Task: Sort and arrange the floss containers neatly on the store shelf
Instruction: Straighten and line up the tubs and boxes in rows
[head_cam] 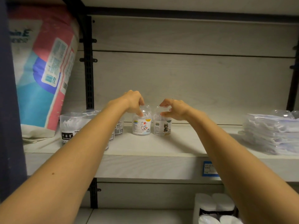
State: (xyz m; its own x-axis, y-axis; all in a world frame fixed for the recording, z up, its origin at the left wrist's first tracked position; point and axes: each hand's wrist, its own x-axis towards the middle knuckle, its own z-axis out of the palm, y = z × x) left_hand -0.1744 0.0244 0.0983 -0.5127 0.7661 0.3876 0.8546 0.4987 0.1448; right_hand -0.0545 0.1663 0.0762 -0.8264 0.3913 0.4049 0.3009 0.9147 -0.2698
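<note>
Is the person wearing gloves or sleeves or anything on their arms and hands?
No gloves, sleeves, watch or bracelet show. The left hand and right hand are bare, and so are both forearms. The left forearm has one small dark mole.

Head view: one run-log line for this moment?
left hand grips white-cat jar | right hand grips grey-cat jar | both jars upright on shelf

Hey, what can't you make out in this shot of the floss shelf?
All head view.
1. Print on the white-cat floss container and dark-cat floss container: too small, blurred.
2. Count of black-label containers: left forearm hides some.
3. Text on blue price tag: blurred, right forearm covers its edge.
4. Extent of stack of clear packs: cut by right edge.
</note>
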